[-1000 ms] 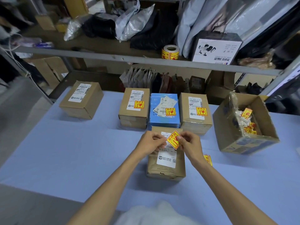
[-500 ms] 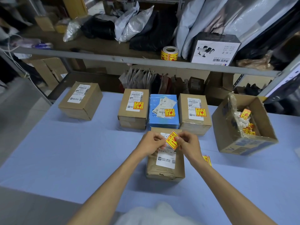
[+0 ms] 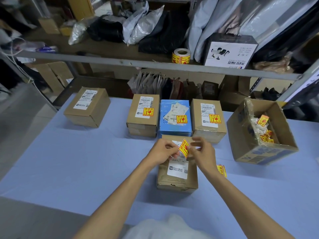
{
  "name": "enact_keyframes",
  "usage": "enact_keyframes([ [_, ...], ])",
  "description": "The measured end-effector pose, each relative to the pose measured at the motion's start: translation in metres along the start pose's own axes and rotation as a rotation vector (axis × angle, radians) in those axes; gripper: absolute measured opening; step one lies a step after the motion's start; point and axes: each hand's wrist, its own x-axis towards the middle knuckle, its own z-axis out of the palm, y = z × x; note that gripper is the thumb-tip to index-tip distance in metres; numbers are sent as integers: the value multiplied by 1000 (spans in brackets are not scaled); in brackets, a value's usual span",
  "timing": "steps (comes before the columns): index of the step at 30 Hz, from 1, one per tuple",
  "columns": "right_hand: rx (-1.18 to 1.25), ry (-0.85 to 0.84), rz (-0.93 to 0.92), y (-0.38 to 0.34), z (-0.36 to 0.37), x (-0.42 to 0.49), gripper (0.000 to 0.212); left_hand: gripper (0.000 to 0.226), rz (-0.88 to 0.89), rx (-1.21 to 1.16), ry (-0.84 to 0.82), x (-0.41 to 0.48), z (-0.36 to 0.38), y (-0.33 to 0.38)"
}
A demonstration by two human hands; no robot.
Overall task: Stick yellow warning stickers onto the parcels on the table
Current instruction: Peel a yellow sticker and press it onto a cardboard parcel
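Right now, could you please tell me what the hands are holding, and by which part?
One yellow warning sticker, pinched between both: the left hand at its left edge, the right hand at its right edge.

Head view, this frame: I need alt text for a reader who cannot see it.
The left hand and right hand pinch a yellow warning sticker above a brown parcel on a blue table. Behind it, three parcels already bear stickers; a fifth parcel at far left has none. An open carton stands at right.

One head-worn view looks forward and down, close over the table (image 3: 72, 169).
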Motion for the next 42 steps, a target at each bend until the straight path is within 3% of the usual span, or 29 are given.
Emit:
enact_keyframes([
  [2, -167, 89, -167, -3, 1, -4, 30, 12, 3, -22, 11, 0, 1, 1],
  [4, -272, 112, -336, -8, 4, -9, 18, 12, 13, -56, 21, 0, 3, 1],
  [8, -381, 153, -424, -14, 6, -12, 11, 15, 29, -102, 45, 0, 4, 1],
  [21, -97, -64, -254, -21, 2, -10, 14, 13, 77, -176, 26, -2, 2, 6],
  [38, 17, -199, -218, -26, -5, -7, 7, 14, 97, -121, 66, -1, -2, 3],
  [42, 71, -216, -196, -26, -6, -5, 17, 11, 105, -127, 53, -1, -2, 3],
])
